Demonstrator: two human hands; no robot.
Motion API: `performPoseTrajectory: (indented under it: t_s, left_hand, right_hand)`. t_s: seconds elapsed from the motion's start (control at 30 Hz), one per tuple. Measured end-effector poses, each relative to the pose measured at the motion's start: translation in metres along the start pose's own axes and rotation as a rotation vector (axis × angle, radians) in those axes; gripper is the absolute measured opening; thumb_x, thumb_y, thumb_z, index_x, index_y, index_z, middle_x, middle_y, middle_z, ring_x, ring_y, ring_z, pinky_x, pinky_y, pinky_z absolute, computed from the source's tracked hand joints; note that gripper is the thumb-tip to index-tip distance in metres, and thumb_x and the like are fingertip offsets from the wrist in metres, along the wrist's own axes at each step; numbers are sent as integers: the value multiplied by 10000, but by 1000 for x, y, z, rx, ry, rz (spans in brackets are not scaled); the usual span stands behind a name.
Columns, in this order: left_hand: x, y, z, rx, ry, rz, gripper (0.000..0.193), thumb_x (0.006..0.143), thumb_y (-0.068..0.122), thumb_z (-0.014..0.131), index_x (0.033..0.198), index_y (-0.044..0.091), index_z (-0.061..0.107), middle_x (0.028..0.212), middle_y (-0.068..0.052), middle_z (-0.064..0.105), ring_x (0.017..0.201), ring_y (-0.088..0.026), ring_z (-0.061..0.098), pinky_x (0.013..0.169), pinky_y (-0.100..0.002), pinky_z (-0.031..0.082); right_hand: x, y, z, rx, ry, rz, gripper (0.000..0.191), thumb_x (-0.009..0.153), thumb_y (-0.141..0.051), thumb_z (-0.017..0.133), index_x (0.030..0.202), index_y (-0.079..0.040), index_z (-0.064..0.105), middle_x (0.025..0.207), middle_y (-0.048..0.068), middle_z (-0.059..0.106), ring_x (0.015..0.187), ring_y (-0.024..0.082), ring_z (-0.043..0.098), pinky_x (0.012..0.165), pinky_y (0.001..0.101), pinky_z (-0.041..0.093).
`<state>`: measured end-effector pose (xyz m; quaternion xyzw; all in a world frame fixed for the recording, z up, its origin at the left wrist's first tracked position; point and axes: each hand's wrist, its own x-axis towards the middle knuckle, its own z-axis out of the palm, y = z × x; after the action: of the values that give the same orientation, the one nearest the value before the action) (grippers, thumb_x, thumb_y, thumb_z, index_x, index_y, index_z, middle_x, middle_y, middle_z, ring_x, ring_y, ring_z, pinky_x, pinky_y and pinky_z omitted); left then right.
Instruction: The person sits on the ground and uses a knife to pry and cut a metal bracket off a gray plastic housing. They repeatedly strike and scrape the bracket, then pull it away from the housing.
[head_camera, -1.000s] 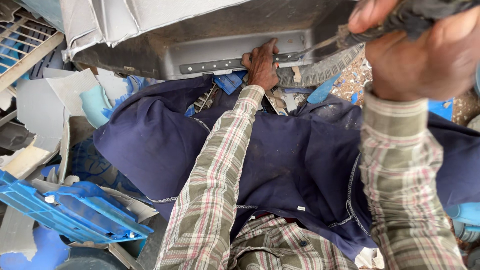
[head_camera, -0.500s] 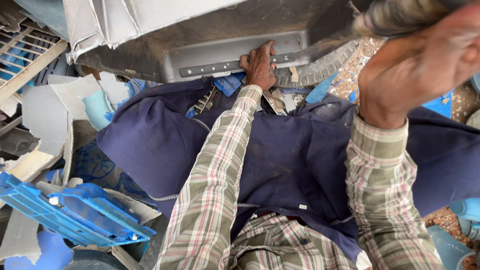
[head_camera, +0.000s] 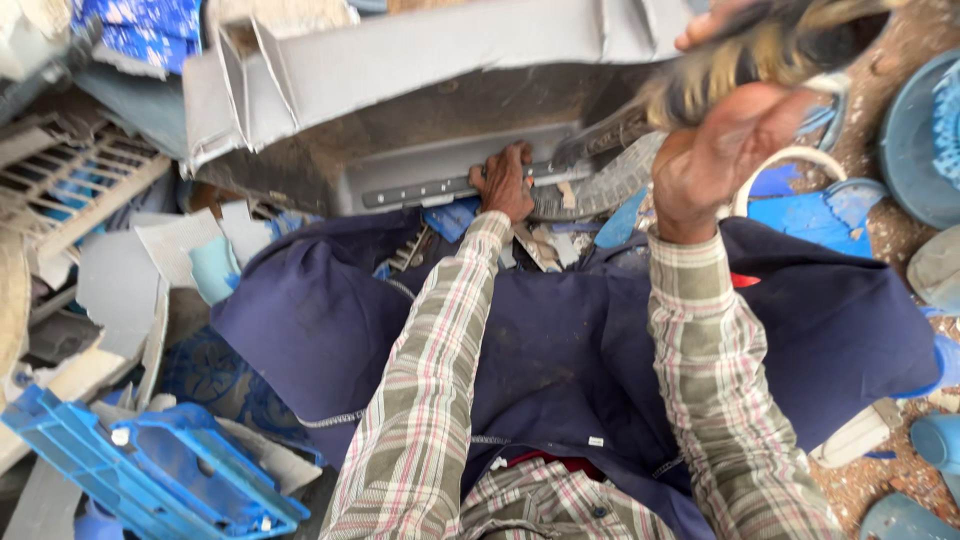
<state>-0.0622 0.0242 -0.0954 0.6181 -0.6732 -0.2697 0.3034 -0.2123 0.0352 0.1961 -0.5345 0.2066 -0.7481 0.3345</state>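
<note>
Left hand (head_camera: 503, 182) should press the grey panel (head_camera: 440, 60) steady, fingers spread; right hand (head_camera: 725, 140), fist around a blurred tool (head_camera: 740, 55), strikes clear of it

plaid sleeves (head_camera: 440, 400) | navy cloth (head_camera: 570, 350) | grey panel (head_camera: 400, 70) | blue crate (head_camera: 150, 470)

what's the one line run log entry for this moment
left hand: pressing grey plastic panel | right hand: raised, gripping blurred tool | lap: dark blue cloth | left: blue crate piece
</note>
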Motion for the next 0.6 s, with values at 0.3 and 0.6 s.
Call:
performPoseTrajectory:
  t_s: [0.3,0.6]
  left_hand:
    - [1,7,-5,-24,-74,-32,757,709,-36,698,1384,139,403,1296,-64,592,1266,-298,471,1047,-482,208]
    - [1,12,-9,-22,-43,-41,719,694,-70,667,1347,165,477,1263,-38,627,1281,-279,474,1027,-493,193]
  right_hand:
    - [5,-7,17,183,-40,97,419,1045,-418,622,1164,-34,503,844,74,569,647,174,561,610,315,472]
    - [8,-17,21,9,-184,-58,430,1101,-469,499,1291,-98,392,964,97,567,792,150,614,632,309,538]
